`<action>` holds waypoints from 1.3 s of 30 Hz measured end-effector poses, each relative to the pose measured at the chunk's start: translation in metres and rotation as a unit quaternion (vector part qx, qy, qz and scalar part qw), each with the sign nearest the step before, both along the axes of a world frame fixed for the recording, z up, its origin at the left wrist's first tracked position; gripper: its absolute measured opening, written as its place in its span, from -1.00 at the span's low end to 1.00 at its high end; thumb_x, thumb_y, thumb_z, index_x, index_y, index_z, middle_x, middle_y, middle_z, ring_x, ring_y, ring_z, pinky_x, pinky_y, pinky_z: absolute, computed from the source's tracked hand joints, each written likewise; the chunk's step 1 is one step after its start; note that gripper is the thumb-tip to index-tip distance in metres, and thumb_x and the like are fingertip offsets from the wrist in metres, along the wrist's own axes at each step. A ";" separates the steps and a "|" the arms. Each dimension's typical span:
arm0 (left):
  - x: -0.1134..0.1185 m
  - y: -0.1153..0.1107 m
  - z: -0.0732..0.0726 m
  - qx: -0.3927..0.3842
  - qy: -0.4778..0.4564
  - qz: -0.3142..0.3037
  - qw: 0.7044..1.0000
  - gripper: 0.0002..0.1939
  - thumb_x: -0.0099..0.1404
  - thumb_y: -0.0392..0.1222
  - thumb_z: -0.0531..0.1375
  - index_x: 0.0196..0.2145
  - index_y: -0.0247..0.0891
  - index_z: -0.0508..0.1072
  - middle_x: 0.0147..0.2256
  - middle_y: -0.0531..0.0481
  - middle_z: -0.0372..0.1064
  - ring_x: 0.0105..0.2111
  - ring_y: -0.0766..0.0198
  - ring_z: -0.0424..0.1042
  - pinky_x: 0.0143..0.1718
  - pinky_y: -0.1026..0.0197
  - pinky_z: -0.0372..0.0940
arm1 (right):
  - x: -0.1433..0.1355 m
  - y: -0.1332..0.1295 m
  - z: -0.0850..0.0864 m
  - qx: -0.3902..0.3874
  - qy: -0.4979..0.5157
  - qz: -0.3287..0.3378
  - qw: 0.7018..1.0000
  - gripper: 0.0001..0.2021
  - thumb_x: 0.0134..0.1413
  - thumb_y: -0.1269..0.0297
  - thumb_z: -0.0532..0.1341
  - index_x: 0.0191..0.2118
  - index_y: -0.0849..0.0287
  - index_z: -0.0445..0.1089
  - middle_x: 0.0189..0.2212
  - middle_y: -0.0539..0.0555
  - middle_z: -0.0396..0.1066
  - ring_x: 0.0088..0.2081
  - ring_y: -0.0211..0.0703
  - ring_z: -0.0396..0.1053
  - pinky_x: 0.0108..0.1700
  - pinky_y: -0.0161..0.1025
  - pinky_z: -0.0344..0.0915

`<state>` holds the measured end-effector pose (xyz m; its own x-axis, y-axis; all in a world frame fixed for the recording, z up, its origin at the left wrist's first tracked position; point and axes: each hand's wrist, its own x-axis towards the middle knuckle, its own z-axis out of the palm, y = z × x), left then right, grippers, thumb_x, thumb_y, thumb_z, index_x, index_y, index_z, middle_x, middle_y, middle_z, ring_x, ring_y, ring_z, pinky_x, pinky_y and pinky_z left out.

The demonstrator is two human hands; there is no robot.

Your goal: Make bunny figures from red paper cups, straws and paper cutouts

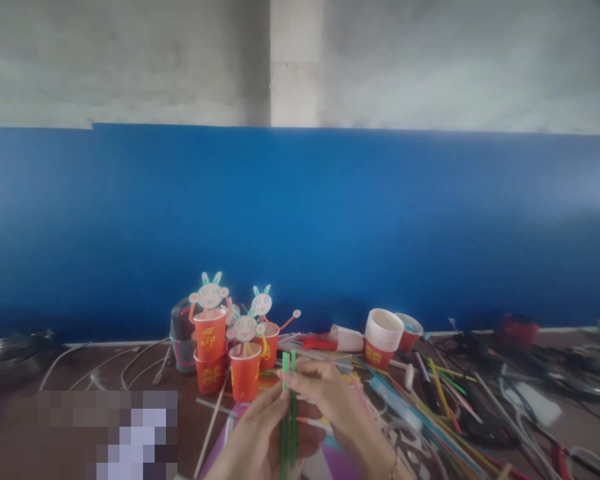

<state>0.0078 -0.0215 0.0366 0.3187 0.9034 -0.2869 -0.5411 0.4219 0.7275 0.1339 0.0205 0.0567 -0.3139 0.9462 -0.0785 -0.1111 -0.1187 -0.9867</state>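
Observation:
Two green straws (pixel 293 427) stand side by side, nearly upright, in front of me. My left hand (pixel 264 427) is closed on them from the left, its fingertips at the nearer straw. From the other side, my right hand (pixel 325 393) pinches near their upper ends with thumb and fingers. Which straw each hand bears cannot be told. Beyond my left hand are red paper cups (pixel 245 372) with paper rabbit figures (pixel 210 297) rising out of them, their arms coloured and bent. Below the hands lie purple and other coloured sheets (pixel 213 460), partly hidden.
A stack of paper cups (pixel 380 337) stands at the back right, near a tipped cup (pixel 347 338) and red-handled scissors (pixel 320 343). Loose straws, sticks and pens (pixel 445 400) clutter the right side. Cables (pixel 125 367) run across the table's left. A blue partition (pixel 300 220) closes off the back.

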 end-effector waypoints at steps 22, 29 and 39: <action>0.000 0.000 0.000 0.009 -0.030 0.006 0.999 -0.55 0.11 -0.13 0.35 -0.05 -0.31 0.45 -0.27 -0.20 0.56 -0.23 -0.01 0.54 -0.17 0.05 0.35 | -0.003 -0.002 0.003 0.050 0.003 -0.013 0.999 -0.64 -0.25 0.05 0.39 -0.68 0.23 0.35 -0.60 -0.08 0.16 -0.50 -0.32 0.13 -0.45 -0.33 0.07; 0.004 0.004 -0.009 0.036 -0.006 0.004 0.999 -0.52 0.06 0.01 0.38 -0.16 -0.38 0.48 -0.35 -0.24 0.54 -0.30 0.00 0.55 -0.21 0.04 0.36 | -0.002 -0.001 -0.003 0.039 -0.022 0.006 0.999 -0.60 -0.21 0.04 0.37 -0.69 0.18 0.23 -0.66 -0.11 0.08 -0.57 -0.33 0.05 -0.52 -0.31 -0.05; 0.004 0.002 -0.008 0.028 -0.038 0.007 0.999 -0.59 0.08 -0.03 0.37 -0.19 -0.36 0.47 -0.38 -0.19 0.54 -0.34 0.06 0.55 -0.19 0.07 0.35 | 0.006 0.005 0.000 0.159 -0.055 0.043 0.985 -0.54 -0.03 -0.01 0.29 -0.73 0.21 0.28 -0.55 -0.06 0.18 -0.50 -0.31 0.12 -0.40 -0.31 0.09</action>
